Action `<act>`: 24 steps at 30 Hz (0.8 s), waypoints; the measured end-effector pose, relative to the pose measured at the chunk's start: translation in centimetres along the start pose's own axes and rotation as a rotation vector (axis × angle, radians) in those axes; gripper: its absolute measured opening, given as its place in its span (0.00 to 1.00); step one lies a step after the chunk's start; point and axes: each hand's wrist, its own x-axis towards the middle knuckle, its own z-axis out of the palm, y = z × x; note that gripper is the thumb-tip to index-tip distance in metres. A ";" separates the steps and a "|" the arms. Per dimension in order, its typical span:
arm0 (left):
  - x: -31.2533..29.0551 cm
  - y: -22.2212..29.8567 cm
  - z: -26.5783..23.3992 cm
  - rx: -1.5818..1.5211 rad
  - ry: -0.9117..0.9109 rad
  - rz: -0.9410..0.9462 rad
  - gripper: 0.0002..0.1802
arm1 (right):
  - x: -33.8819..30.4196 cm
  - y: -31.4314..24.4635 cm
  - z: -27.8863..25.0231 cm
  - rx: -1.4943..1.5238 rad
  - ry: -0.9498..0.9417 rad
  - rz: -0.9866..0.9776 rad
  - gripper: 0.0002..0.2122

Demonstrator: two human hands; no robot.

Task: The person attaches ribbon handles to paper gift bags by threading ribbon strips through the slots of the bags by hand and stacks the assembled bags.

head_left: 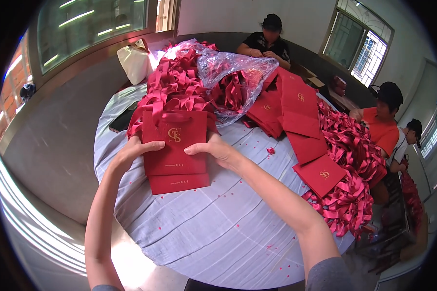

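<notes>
My left hand [135, 150] grips the left edge of a red paper gift bag [175, 157], its thumb lying across the front. On the opposite edge my right hand [214, 148] holds the same bag, thumb also on the front and the other fingers hidden behind. Gold lettering marks the bag, and a red ribbon handle shows at its top. Below it the lower part of another red gift bag [180, 185] sticks out; whether my fingers also hold that one cannot be seen. Just beyond lies a large heap of red ribbon handles [177, 80].
A pale cloth covers the round table [213, 233], dotted with small red scraps. Clear plastic wrap [238, 65] lies by the heap, a dark phone [123, 118] at left. Flat red bags [298, 99] and ribbons [352, 140] fill the right side. Three other people sit beyond.
</notes>
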 end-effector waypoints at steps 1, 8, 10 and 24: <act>0.1 -0.3 0.0 0.000 0.000 -0.006 0.44 | 0.1 0.0 0.0 -0.003 0.003 -0.017 0.27; 0.8 0.7 -0.2 -0.154 0.101 0.032 0.41 | 1.5 -0.9 -0.5 -0.069 -0.046 -0.027 0.25; 1.2 1.7 0.1 -0.183 0.059 0.031 0.40 | 1.9 -1.1 -1.1 -0.042 -0.045 0.020 0.26; 3.2 -2.0 0.2 -0.239 0.021 0.020 0.42 | 1.9 -0.1 -2.1 -0.265 -0.012 -0.036 0.39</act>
